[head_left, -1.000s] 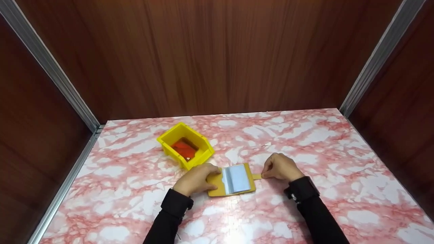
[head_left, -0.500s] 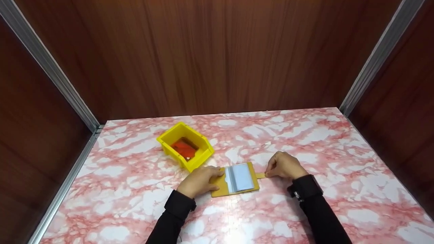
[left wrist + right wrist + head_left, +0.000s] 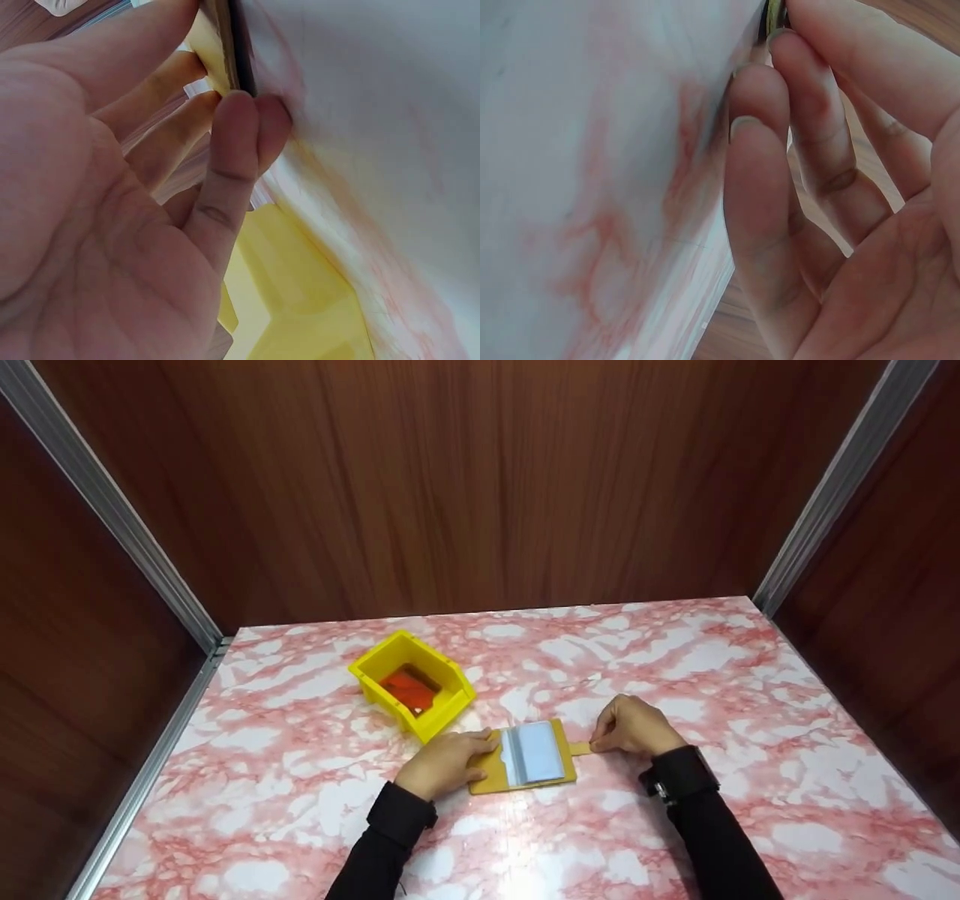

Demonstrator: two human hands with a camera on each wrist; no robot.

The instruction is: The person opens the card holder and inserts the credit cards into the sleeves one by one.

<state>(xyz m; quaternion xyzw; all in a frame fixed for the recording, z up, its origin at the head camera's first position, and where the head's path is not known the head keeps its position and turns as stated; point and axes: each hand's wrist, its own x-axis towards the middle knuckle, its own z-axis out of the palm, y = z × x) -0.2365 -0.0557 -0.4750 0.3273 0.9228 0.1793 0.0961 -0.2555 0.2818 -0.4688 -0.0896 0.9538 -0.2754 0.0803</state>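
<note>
A small mustard-yellow card holder (image 3: 487,765) lies spread on the table, with clear, pale plastic sleeves (image 3: 541,751) showing on its right half. My left hand (image 3: 442,765) holds its left cover, fingers toward the back and thumb toward the front. In the left wrist view, the cover's edge (image 3: 223,45) meets those fingertips. My right hand (image 3: 634,727) pinches the end of the narrow closing strap (image 3: 580,748) that sticks out from the right cover. In the right wrist view, only a bit of the strap (image 3: 775,19) shows at the fingertips; the rest is hidden.
Behind the left hand stands a yellow plastic bin (image 3: 450,712) with flat red-orange and dark items (image 3: 411,690) inside. The table (image 3: 750,705) has a red and white marbled top. Brown wood-look panels (image 3: 480,487) with metal corner posts enclose it at the back and sides.
Both hands and the card holder have shifted slightly to the right over the table. The left hand still holds the cover and the right still pinches the strap. The bin stays put.
</note>
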